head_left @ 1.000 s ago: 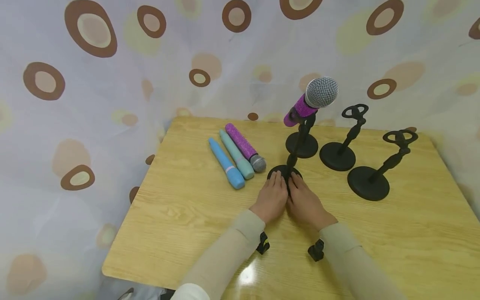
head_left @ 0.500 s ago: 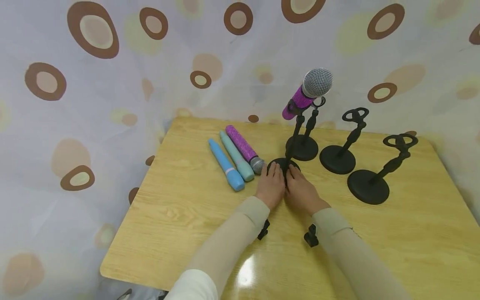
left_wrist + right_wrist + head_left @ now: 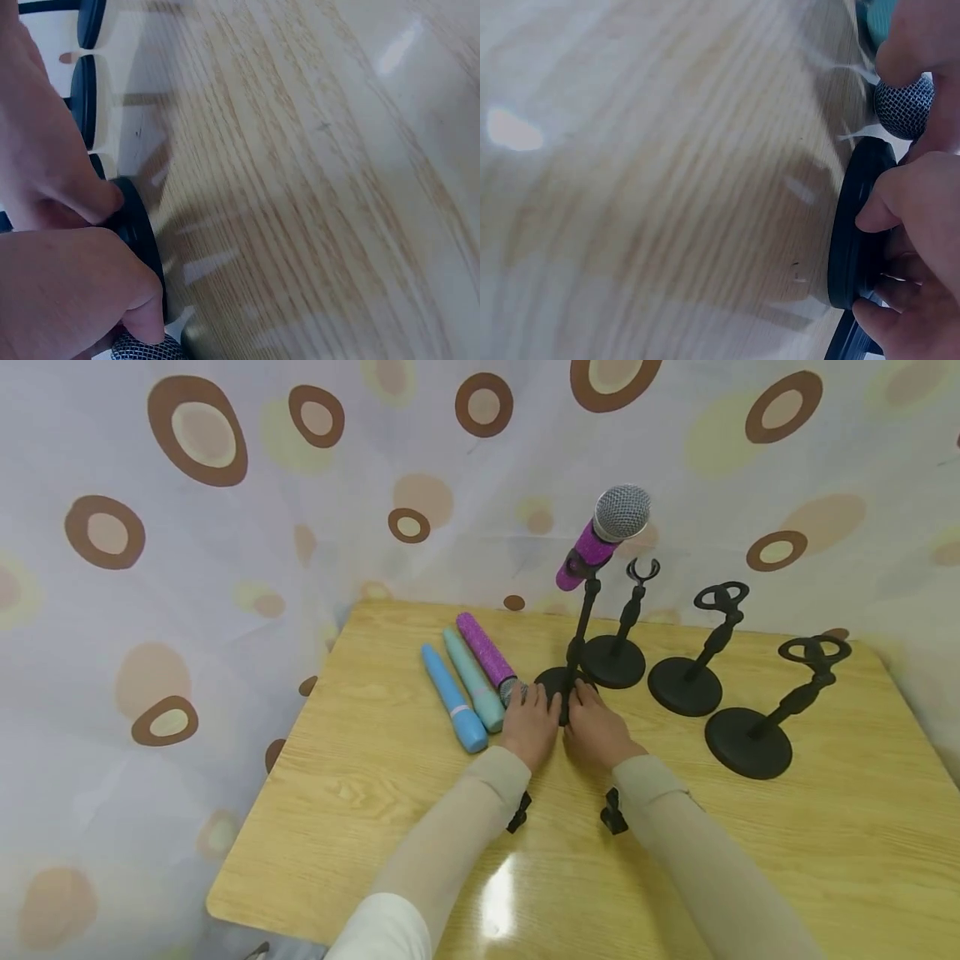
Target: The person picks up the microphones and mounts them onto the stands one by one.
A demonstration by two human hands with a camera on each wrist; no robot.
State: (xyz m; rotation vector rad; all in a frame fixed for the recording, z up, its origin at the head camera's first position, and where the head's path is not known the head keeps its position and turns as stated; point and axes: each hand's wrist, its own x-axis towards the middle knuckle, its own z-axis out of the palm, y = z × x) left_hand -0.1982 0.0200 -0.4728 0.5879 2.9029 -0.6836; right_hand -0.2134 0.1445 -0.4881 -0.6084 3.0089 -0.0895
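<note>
The right hand (image 3: 597, 728) held the base (image 3: 551, 680) of a black stand (image 3: 574, 652) carrying a tilted microphone (image 3: 589, 548), while the left hand's (image 3: 530, 728) grip spread wide at a lying microphone's (image 3: 483, 650) head.

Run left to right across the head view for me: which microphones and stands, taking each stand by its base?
Blue microphone, teal microphone, loose purple microphone, black stand holding the mounted purple microphone, fork-topped stand, left ring-topped stand, right ring-topped stand.
</note>
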